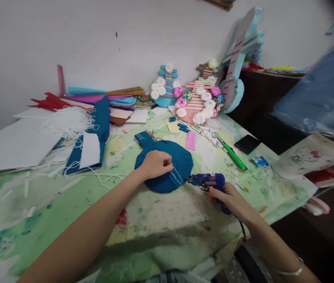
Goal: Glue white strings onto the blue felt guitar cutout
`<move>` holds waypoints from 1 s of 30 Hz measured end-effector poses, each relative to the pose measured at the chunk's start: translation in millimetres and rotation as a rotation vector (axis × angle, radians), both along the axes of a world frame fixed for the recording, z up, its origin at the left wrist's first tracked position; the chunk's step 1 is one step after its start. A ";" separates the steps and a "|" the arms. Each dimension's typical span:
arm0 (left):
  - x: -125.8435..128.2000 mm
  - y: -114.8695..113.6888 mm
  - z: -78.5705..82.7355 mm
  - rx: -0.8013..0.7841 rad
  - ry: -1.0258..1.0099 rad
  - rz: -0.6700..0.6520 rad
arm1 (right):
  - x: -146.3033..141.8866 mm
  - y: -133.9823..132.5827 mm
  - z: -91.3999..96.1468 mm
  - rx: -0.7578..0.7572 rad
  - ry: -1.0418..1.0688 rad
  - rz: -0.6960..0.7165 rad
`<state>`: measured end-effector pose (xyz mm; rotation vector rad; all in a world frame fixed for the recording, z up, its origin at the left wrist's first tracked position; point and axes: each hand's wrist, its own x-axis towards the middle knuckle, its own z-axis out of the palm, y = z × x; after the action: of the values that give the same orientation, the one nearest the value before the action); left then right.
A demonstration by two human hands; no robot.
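A blue lute-like shape (pixel 181 155) with a rounded body and short neck lies flat on the table. Above its middle, my left hand (pixel 156 163) is closed, fingertips pinched on thin white strings (pixel 177 175). These strings slant down to a small blue strip near the shape's lower right edge. My right hand (pixel 224 194) is wrapped around a dark blue hot glue gun (pixel 206 180) with a small red light. The gun's nozzle points left, close by the strip; whether it touches cannot be made out.
Finished flowered instrument models (pixel 196 102) stand against the wall. A green craft knife (pixel 234 155), striped sticks (pixel 208 135) and a black phone-like slab (pixel 247 144) lie to the right. Tangled white cord (pixel 69 122), white boards (pixel 16 137) and coloured sheets (pixel 122 98) fill the left.
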<state>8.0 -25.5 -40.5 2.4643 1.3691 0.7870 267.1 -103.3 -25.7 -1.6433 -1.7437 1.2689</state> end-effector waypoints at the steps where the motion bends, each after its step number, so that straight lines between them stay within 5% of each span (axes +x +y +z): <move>1: 0.0 0.0 -0.2 0.000 0.001 -0.001 | -0.2 0.0 0.4 0.002 -0.010 -0.003; 30: 0.6 1.1 -1.5 -0.001 0.088 0.047 | -3.1 10.8 -6.0 0.066 -0.069 0.007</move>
<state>8.6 -24.4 -42.1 2.5022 1.4614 0.6951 264.1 -92.5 -31.7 -1.6629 -1.8134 1.1573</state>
